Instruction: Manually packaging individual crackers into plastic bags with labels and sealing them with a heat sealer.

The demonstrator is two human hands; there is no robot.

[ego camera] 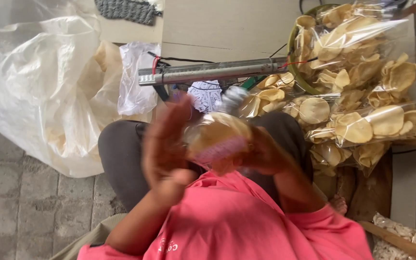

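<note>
A clear plastic bag of pale yellow crackers (220, 137) with a pink label sits between both hands, over my lap. My left hand (167, 149) is blurred by motion, its fingers spread against the bag's left side. My right hand (261, 154) grips the bag from the right and below. The twisted top of the bag (232, 96) points away from me toward a long metal bar sealer (208, 72).
A heap of sealed cracker bags (362, 86) fills a green basket at the right. A large clear plastic sack (49, 86) with loose crackers stands at the left on grey paving. A bundle of small empty plastic bags (136, 77) lies by the sealer.
</note>
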